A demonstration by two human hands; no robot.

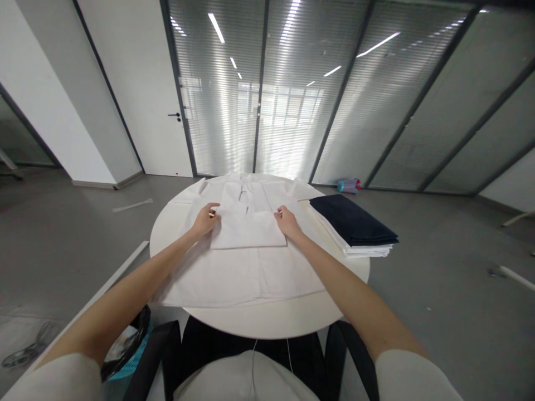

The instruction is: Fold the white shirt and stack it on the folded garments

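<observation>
two hands [205, 220] [287, 221] touch a smooth, rectangular fabric fold [249, 231].

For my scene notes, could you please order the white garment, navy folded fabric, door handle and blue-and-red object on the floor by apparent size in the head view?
1. White garment
2. Navy folded fabric
3. Blue-and-red object
4. Door handle

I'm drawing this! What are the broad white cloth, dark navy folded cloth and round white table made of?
The broad white cloth looks like matte fabric, perhaps cotton, with soft creases. The dark navy folded cloth seems matte fabric, with layered folds. The round white table has a smooth, grainless top, maybe laminate.
</observation>
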